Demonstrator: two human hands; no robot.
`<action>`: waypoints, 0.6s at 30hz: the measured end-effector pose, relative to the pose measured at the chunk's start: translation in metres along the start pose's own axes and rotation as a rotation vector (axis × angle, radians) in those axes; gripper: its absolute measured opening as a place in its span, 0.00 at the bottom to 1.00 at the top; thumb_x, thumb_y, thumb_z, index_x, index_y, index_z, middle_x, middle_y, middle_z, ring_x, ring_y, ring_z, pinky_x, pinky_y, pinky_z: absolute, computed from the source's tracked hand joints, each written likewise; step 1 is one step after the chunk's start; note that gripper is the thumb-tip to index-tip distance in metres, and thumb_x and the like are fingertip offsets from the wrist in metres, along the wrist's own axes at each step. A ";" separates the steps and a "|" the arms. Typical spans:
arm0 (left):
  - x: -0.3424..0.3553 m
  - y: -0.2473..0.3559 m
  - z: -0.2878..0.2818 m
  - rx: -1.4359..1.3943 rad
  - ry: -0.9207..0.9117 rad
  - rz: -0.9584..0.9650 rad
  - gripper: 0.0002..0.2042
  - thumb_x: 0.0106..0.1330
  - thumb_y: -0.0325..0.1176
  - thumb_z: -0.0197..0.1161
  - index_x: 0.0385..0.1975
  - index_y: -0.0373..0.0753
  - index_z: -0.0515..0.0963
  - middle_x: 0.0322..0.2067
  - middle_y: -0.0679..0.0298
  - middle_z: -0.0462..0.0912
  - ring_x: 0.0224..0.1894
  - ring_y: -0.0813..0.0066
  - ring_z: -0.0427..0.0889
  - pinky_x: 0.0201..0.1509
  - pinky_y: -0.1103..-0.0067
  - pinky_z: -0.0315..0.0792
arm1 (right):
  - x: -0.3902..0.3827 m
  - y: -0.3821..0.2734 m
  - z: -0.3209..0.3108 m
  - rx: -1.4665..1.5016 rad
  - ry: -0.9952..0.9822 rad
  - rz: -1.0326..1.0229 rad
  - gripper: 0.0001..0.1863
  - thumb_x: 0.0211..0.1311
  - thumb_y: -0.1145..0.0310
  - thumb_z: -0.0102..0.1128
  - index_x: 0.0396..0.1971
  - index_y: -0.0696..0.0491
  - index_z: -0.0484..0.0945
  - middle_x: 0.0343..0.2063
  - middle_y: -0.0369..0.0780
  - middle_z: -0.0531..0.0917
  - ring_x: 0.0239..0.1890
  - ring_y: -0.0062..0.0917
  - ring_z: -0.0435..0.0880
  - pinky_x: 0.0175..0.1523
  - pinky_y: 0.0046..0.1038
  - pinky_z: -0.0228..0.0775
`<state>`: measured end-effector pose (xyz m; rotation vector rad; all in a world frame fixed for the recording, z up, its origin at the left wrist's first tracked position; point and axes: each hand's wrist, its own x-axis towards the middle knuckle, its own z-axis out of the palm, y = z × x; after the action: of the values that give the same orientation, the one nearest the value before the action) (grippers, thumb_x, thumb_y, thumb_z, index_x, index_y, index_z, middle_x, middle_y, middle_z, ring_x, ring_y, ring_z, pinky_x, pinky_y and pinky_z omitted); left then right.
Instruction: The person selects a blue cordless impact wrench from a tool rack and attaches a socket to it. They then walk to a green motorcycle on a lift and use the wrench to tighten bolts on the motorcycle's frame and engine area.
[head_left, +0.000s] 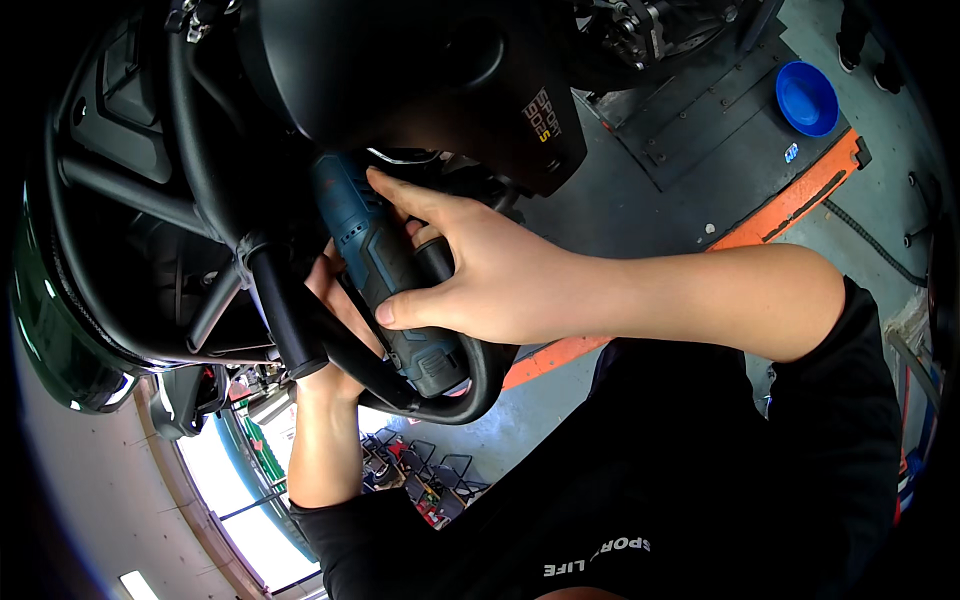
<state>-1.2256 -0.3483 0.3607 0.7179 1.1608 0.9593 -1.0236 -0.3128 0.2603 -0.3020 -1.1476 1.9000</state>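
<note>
My right hand (480,265) is wrapped around a blue and black cordless power tool (375,260), its thumb pressed on the lower body. The tool's upper end disappears beneath a black body panel (400,80) of a motorcycle, so what it meets there is hidden. My left hand (340,310) reaches up behind the black tube frame (285,310), close against the tool's left side. Its fingers are mostly covered by the tool and the tubes. A curved black tube (480,395) loops just under the tool's lower end.
Tubes and panels crowd both hands. At right, the motorcycle stands over a dark platform (690,130) with an orange edge (790,200). A blue bowl (807,98) rests near its corner. A person's feet (860,60) show at upper right. Folding stools (440,475) stand below.
</note>
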 end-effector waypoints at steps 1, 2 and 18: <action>-0.003 -0.001 -0.008 0.049 0.015 -0.005 0.29 0.84 0.50 0.40 0.75 0.35 0.56 0.69 0.41 0.71 0.70 0.50 0.75 0.74 0.57 0.72 | 0.000 0.000 0.000 0.023 -0.008 0.015 0.57 0.61 0.66 0.75 0.81 0.64 0.43 0.54 0.51 0.81 0.62 0.33 0.79 0.64 0.32 0.76; -0.006 -0.003 -0.011 0.008 -0.010 -0.008 0.29 0.84 0.50 0.40 0.75 0.35 0.56 0.70 0.42 0.70 0.70 0.50 0.74 0.75 0.57 0.71 | 0.001 0.001 0.000 0.006 0.001 0.003 0.58 0.61 0.66 0.75 0.81 0.64 0.43 0.55 0.52 0.81 0.63 0.34 0.79 0.64 0.32 0.76; -0.015 -0.006 -0.010 0.178 0.032 0.007 0.29 0.85 0.49 0.47 0.76 0.38 0.56 0.73 0.48 0.67 0.72 0.56 0.73 0.74 0.59 0.72 | 0.001 -0.001 0.002 0.020 -0.019 -0.027 0.57 0.65 0.68 0.72 0.81 0.64 0.38 0.53 0.55 0.79 0.50 0.33 0.88 0.57 0.30 0.84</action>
<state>-1.2353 -0.3647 0.3598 0.8521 1.2837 0.8830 -1.0247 -0.3127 0.2623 -0.2566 -1.1395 1.8929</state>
